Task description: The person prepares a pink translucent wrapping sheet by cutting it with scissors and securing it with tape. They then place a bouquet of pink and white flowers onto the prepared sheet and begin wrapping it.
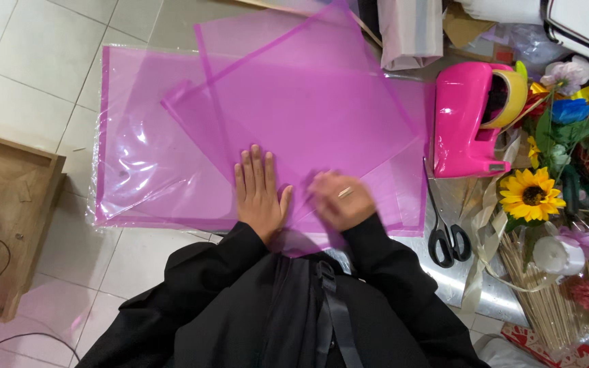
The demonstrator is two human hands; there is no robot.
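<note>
In the head view, the left hand (260, 193) lies flat, fingers spread, pinning the pink sheets (308, 109) on the floor while the blurred right hand (341, 201), grip state unclear, rubs beside it; smoothing best runs toward twelve o'clock, since scissors (444, 232) and tape dispenser (468, 119) crowd three o'clock.

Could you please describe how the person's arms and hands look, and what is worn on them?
Both arms are covered by long, loose black sleeves that end at the wrists. The left hand is bare, with no ring or watch visible. The right hand is blurred, but it shows a thin light-coloured ring on one finger.
</note>
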